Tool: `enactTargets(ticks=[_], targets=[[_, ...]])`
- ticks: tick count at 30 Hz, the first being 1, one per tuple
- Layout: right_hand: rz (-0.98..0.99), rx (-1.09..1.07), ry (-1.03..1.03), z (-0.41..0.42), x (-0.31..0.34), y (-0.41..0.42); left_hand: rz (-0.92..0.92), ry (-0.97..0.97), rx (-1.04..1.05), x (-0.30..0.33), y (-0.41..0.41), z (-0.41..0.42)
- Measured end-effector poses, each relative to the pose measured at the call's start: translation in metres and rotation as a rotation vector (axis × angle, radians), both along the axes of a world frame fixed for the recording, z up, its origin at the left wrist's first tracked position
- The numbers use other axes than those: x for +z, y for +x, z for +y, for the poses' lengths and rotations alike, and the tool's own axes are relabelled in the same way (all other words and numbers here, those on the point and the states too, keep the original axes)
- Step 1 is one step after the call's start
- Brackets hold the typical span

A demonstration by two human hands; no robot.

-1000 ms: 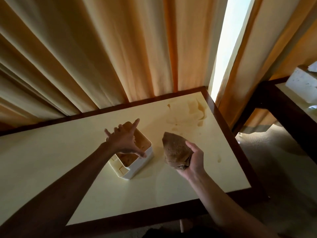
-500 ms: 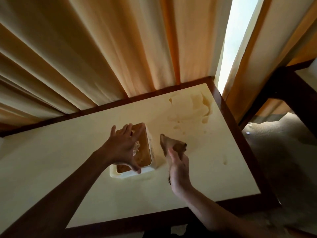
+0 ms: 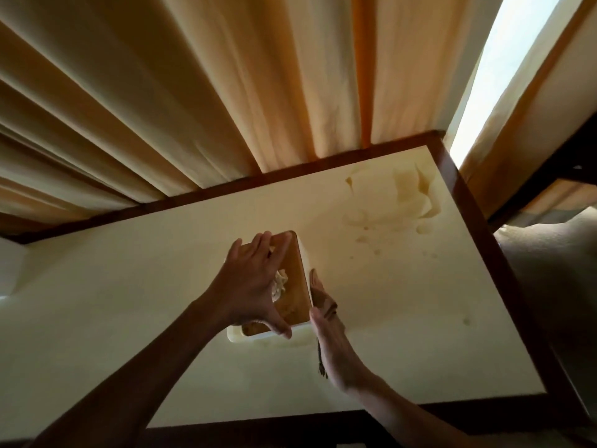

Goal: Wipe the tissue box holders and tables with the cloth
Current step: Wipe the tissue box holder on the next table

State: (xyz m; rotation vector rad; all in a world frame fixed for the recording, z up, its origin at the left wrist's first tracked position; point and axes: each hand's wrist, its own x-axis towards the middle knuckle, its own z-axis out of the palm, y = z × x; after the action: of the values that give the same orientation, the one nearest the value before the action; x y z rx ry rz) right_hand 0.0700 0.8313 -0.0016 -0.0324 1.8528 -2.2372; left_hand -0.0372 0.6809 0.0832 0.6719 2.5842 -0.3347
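left hand (image 3: 250,286) spread on tissue box holder (image 3: 298,279) at frame centre, right hand (image 3: 334,342) flat, pressing cloth (image 3: 323,297) against its right side.

My left hand (image 3: 250,286) spreads with fingers straight, thumb reaching near; my right hand (image 3: 332,344) lies flat, edge-on.
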Motion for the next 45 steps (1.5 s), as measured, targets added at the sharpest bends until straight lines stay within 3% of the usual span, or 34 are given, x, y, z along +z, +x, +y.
enactTargets(ticks=[6,10,13,18,22,26,30,36,42,45], targets=[[-0.076,0.064,-0.188,-0.003,0.018,-0.080,0.016,0.073,-0.006,-0.005,0.000,-0.003],[-0.114,0.031,-0.095,-0.002,-0.015,-0.050,0.017,0.060,-0.009,-0.004,0.002,-0.003],[-0.056,0.013,0.045,-0.002,-0.019,-0.004,0.028,0.059,-0.001,-0.005,0.001,-0.003],[0.080,0.026,-0.090,-0.010,0.023,-0.046,0.007,0.113,-0.018,-0.008,0.002,-0.007],[-0.153,-0.012,-0.212,-0.008,0.003,-0.084,0.007,0.106,0.005,-0.007,0.001,-0.006],[-0.061,-0.149,-0.002,-0.016,-0.030,-0.038,-0.001,0.068,0.018,-0.004,-0.001,-0.002],[-0.041,-0.355,0.142,-0.041,-0.006,0.003,-0.014,0.091,0.033,-0.007,0.000,-0.005],[-0.028,-0.199,-0.208,-0.016,0.001,-0.042,-0.020,0.093,0.033,-0.005,0.001,-0.005],[0.019,-0.270,0.231,-0.031,-0.019,0.000,-0.037,0.078,0.022,-0.006,-0.002,-0.006],[0.073,-0.245,0.168,-0.032,-0.002,0.007,-0.016,0.116,0.006,-0.009,-0.001,-0.009]])
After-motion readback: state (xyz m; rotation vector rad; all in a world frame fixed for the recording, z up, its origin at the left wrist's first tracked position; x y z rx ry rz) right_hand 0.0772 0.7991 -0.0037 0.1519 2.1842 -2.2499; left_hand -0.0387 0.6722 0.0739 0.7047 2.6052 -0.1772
